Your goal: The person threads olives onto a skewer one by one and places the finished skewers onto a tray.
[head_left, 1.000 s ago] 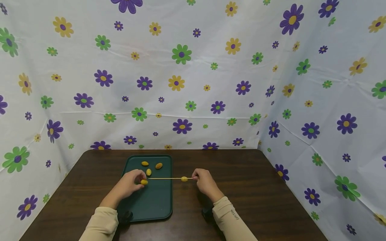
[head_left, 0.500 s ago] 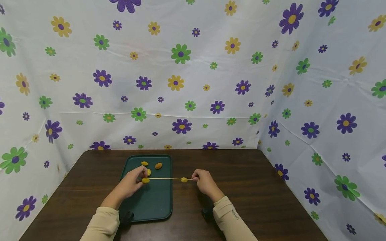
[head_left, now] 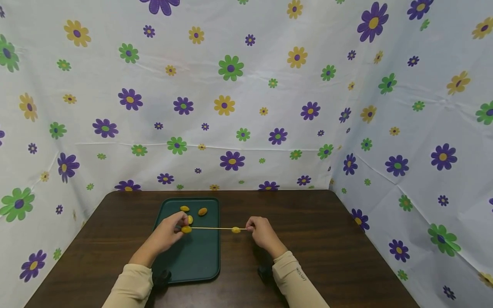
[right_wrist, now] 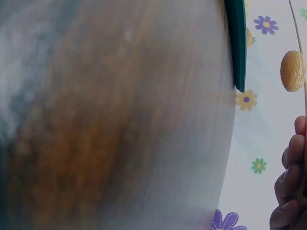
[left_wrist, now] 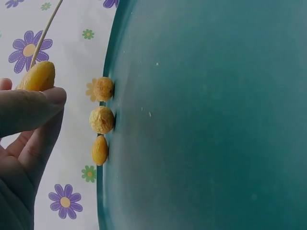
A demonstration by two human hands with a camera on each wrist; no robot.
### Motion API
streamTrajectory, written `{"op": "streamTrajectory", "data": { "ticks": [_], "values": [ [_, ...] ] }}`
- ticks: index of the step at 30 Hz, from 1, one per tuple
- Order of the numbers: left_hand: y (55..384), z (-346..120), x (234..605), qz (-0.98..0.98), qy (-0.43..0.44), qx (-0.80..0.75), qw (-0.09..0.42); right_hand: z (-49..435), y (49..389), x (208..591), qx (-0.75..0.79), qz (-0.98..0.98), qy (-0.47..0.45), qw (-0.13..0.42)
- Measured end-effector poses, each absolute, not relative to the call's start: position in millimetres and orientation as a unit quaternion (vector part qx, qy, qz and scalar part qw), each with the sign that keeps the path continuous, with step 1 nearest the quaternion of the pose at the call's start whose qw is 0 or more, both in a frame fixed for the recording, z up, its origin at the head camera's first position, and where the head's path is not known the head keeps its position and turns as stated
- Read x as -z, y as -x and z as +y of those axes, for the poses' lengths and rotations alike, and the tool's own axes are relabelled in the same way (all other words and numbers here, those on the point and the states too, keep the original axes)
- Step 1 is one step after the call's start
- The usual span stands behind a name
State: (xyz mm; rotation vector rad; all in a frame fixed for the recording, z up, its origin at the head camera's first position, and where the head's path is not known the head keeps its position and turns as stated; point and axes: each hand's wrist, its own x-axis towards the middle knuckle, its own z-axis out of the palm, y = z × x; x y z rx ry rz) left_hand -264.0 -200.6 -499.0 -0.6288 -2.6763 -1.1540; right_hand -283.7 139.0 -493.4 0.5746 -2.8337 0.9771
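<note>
My left hand [head_left: 166, 234] pinches a small yellow oval fruit [left_wrist: 40, 75] between thumb and fingers, over the left part of the green tray [head_left: 200, 259]. The left end of a thin wooden skewer [head_left: 215, 228] meets this fruit in the left wrist view. My right hand [head_left: 264, 233] grips the skewer's other end, right of the tray, with fingers curled round it. Near that hand, another wrinkled yellow fruit [right_wrist: 292, 71] is threaded on the skewer, which runs nearly level between both hands.
Three more fruits lie toward the tray's far end: a yellow one [head_left: 185, 208], a browner one [head_left: 203, 211] and one [head_left: 190, 219] partly behind my left hand. The tray sits on a dark wooden table [head_left: 300, 248]. Flower-patterned cloth [head_left: 246, 107] hangs behind and at the sides.
My left hand has shifted slightly up and right, bringing its fruit from just below the skewer's left end into line with it. My right hand has stayed nearly still.
</note>
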Motion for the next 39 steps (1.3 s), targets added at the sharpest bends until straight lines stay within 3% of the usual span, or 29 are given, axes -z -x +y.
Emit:
{"op": "streamTrajectory", "data": {
  "ticks": [15, 39],
  "values": [
    [264.4, -194.3, 494.1, -0.900, 0.227, 0.364, 0.076, 138.0, 285.5, 491.2, -0.308, -0.925, -0.213, 0.071],
    [261.2, -191.2, 492.4, -0.907, 0.254, 0.324, 0.087, 131.8, 280.4, 483.6, -0.264, -0.944, -0.185, 0.064]
  ]
}}
